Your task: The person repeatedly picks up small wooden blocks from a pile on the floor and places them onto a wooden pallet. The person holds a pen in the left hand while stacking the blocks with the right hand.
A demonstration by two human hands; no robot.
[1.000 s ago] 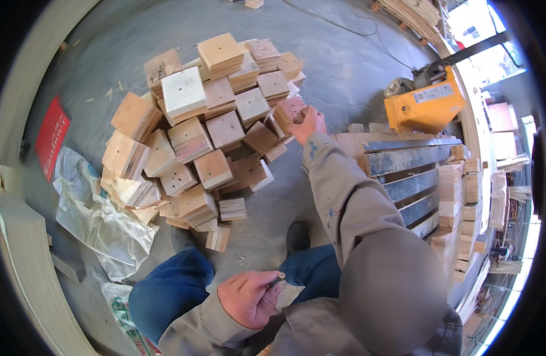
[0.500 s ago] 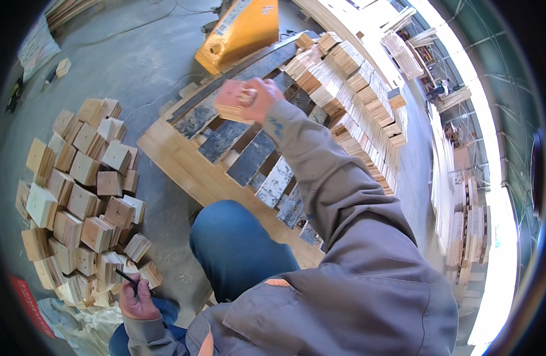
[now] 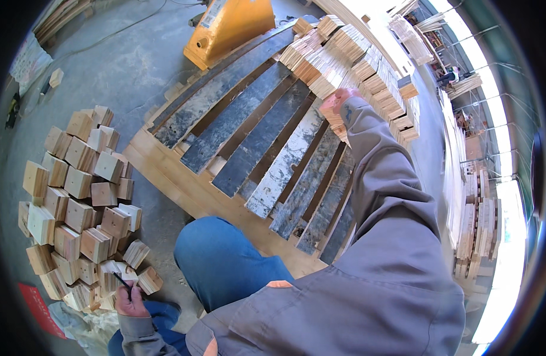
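Note:
My left hand [image 3: 130, 301], low on the left, is closed around a slim black marker [image 3: 123, 281] that points up and left. Just beyond it a heap of small wooden blocks [image 3: 65, 238] lies on the floor. My right arm reaches far out over the slatted pallet [image 3: 243, 155]. At its end my right hand [image 3: 347, 98] grips a plywood block [image 3: 333, 114] against the near side of the stacked wooden blocks [image 3: 368, 65]. The sleeve and the hand cover part of that block, so whether it rests on the slats cannot be seen.
A yellow wedge-shaped metal piece [image 3: 228, 32] stands at the pallet's far edge. My bent knee [image 3: 219, 255] is close to the pallet's near side. Stacked boards [image 3: 480, 213] stand on the right. A crumpled pale sheet [image 3: 83, 323] and a red item [image 3: 40, 308] are at lower left.
My right hand has carried the block rightward across the pallet to the stacked blocks. My left hand keeps the marker and has hardly moved. The whole view has shifted slightly.

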